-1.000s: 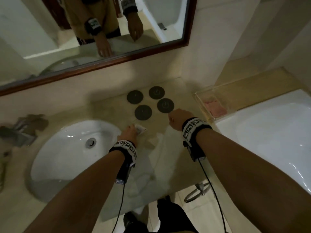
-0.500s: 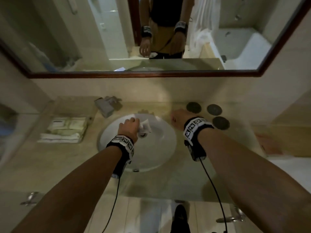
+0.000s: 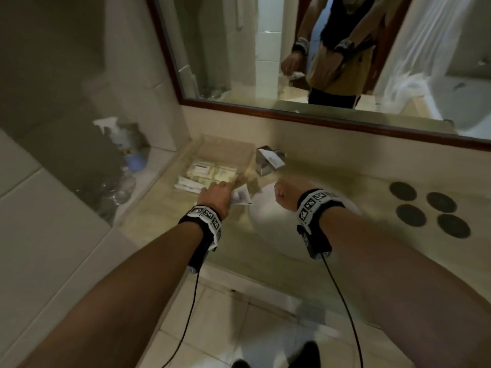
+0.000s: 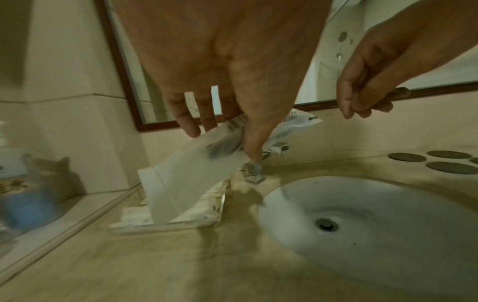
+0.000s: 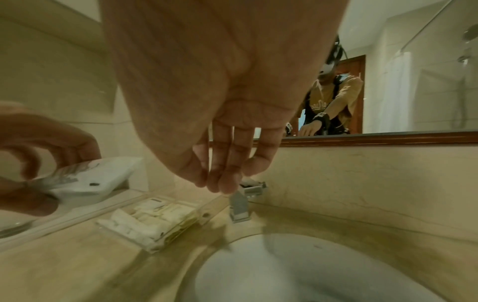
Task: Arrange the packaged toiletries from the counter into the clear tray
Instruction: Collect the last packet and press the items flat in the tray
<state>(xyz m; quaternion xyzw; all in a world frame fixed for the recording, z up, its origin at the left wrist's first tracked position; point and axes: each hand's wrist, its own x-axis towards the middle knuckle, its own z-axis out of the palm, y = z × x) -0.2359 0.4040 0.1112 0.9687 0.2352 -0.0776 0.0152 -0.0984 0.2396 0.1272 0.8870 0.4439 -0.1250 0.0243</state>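
Now my left hand [image 3: 215, 193] pinches a white packet [image 4: 191, 175] by its top so it hangs just above the clear tray [image 5: 204, 206] beside the sink [image 4: 375, 222], ready to drop in, while my right hand [image 3: 285, 193] hangs loose, holding nothing.

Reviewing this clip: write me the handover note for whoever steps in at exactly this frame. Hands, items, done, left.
Left hand: pinches a white packet in the air, above the near edge of the clear tray.
Right hand: holds nothing, fingers loosely curled, over the sink.
Tray: left of the faucet, already holds several packets.
Done: those packets are in.
Left: set the held packet into the tray. No other loose packets show on the counter, though blur hides detail.
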